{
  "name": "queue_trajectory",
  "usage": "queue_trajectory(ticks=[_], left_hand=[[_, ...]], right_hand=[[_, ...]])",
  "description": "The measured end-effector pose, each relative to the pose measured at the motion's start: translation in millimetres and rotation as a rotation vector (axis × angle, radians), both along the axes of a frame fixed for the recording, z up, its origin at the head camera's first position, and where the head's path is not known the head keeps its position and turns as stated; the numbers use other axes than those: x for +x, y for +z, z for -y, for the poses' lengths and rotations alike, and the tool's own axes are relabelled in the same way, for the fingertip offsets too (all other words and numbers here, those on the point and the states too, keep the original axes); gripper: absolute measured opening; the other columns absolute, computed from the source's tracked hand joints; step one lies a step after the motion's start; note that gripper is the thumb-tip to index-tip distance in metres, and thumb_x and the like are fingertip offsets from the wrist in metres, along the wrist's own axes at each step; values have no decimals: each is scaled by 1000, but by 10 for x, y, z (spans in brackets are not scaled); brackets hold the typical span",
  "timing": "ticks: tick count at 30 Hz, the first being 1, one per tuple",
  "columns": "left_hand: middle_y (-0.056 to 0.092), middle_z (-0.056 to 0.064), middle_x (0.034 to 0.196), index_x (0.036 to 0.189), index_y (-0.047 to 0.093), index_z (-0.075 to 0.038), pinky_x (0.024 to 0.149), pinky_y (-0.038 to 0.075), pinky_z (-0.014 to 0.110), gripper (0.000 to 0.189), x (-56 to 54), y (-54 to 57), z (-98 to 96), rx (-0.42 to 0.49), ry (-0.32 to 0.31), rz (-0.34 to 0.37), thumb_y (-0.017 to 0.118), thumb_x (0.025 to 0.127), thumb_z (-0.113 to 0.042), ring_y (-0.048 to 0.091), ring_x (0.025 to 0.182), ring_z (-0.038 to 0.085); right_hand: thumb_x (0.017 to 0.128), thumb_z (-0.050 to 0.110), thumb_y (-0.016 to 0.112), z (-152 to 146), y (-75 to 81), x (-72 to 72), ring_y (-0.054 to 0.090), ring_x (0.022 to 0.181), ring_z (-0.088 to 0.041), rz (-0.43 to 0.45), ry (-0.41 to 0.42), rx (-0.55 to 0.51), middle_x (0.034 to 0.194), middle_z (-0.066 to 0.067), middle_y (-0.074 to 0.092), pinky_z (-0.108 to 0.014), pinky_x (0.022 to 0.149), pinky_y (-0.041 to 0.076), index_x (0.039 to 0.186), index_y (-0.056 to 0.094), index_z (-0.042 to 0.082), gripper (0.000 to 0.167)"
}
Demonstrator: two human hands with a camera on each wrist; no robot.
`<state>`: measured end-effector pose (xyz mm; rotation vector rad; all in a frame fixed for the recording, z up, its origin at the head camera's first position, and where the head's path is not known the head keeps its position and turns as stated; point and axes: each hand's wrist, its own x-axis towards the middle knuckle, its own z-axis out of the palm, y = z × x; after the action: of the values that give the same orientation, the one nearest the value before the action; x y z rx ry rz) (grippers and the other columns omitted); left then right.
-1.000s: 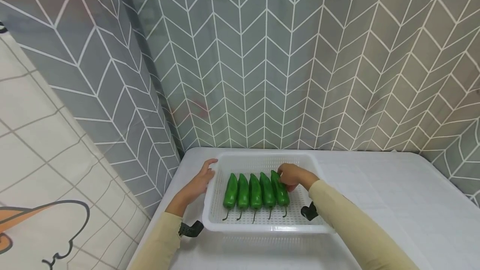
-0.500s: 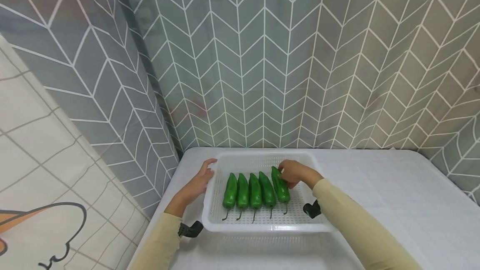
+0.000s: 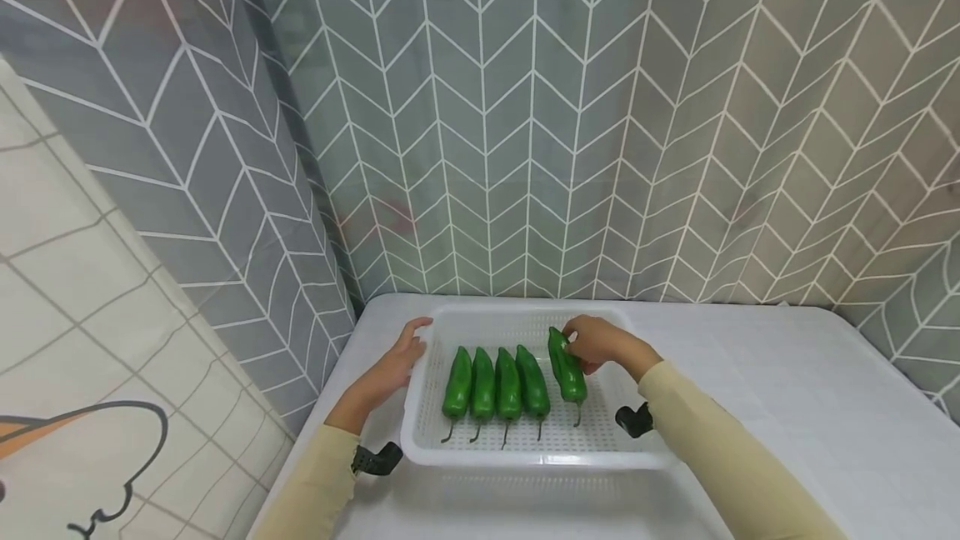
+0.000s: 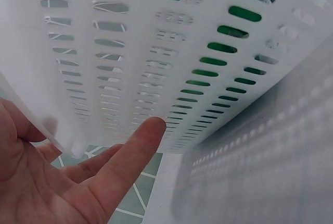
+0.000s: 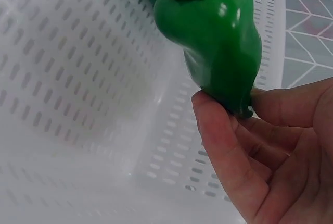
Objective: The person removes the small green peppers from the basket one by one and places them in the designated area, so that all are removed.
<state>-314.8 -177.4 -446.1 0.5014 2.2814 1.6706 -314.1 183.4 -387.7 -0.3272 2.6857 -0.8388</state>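
My right hand point(image 3: 596, 342) pinches a green pepper point(image 3: 566, 369) near its pointed tip, inside the white plastic basket point(image 3: 540, 458). In the right wrist view the thumb and fingers of the right hand point(image 5: 276, 156) meet at the tip of that pepper point(image 5: 218, 41), its leafy stem end turned away. Several more green peppers point(image 3: 483, 383) lie side by side to its left, stems toward me. My left hand point(image 3: 401, 361) holds the basket's left rim. From below, the left wrist view shows the left hand point(image 4: 78, 182) with one straight digit against the slotted wall.
The basket stands on a white-covered table point(image 3: 750, 390), which reaches farther to the right. Behind it hangs a grey curtain point(image 3: 562, 148) with white chevron lines. A white tile-patterned covering point(image 3: 90, 290) is on the left.
The right hand has drawn the rightmost pepper up and to the right, leaving a gap beside the row. My left hand keeps its place at the rim.
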Motion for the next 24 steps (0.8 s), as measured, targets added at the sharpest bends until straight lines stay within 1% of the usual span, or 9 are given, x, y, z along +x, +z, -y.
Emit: queue_trajectory(ticks=[5,10,14,20,24], left_hand=[[41,23,149,159,12,-20,92,54,51,48,-14,2,-1,7,-2,2,26,114,-25,56,124,37],[41,24,148,159,10,-17,89,55,49,48,-19,-4,1,11,-10,4,24,114,-23,57,123,39],[40,24,148,160,9,-17,90,55,50,49,-12,10,-6,5,-9,-3,24,113,-24,56,124,40],[40,24,149,160,9,-17,93,53,51,49,-14,8,-3,28,-13,15,23,114,-23,55,126,38],[40,23,148,159,10,-18,92,53,50,47,-14,-4,-2,34,-20,19,22,114,-23,55,126,37]], right_hand=[[99,1,59,-60,33,-6,72,72,-23,-13,8,-11,84,-15,67,-32,61,60,127,56,-15,33],[98,1,58,-123,81,3,71,70,-22,-23,6,-37,90,-17,66,-33,62,60,128,55,-16,34],[98,2,57,-181,138,18,71,70,-21,-36,-5,-48,95,-18,66,-33,62,60,130,54,-16,36],[98,1,56,-260,188,42,71,72,-22,-51,-21,-67,94,-20,66,-34,62,61,130,53,-17,37],[99,0,56,-312,235,88,71,73,-23,-63,-24,-82,95,-21,65,-35,63,61,131,51,-19,38]])
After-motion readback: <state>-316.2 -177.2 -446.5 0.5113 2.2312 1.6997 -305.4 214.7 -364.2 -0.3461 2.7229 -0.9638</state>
